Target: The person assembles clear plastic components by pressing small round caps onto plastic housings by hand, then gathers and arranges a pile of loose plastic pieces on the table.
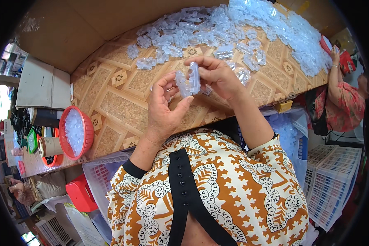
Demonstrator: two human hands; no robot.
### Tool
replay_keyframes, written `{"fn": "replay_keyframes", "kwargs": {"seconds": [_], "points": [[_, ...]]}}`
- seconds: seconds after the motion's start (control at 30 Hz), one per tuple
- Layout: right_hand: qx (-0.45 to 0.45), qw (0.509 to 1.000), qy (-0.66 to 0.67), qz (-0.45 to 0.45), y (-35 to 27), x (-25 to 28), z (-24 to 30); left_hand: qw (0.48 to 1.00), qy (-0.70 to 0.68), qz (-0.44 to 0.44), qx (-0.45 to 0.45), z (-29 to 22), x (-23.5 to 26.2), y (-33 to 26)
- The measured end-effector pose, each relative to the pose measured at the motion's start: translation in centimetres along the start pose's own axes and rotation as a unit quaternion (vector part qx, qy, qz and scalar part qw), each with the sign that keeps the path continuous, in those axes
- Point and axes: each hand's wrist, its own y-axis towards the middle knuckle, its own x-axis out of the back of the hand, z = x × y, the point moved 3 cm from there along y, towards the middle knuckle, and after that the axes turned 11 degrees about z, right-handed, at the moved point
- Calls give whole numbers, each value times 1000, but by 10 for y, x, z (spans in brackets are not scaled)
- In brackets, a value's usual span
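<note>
Above the near part of the tabletop, my two hands meet around small clear plastic pieces. My left hand point(163, 110) has its fingers curled and its thumb below, closed on a clear plastic piece point(182, 85). From the other side, my right hand point(222, 78) pinches a second upright clear part point(194, 77) with thumb and forefinger. The two parts touch or overlap; whether they are joined I cannot tell. Beyond my hands lies a spread-out heap of similar clear plastic pieces point(188, 35), with a few loose ones close to my right hand.
The wood-patterned tabletop point(123, 102) runs under everything. At its left stands a red plastic basket point(89, 135) of small translucent pieces, beside a tape roll point(50, 146). A lined crate point(301, 137) sits at my right. A co-worker's arm point(335, 78) is at the far right.
</note>
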Motion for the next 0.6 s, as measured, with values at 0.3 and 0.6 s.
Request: {"fn": "replay_keyframes", "kwargs": {"seconds": [0.3,0.6], "points": [[43,991,-86,-98,-5,-33,-21,999,15,-3,-28,-2,1,-8],[20,998,-61,12,-22,-34,-26,993,105,-17,-46,2,6,-14]]}}
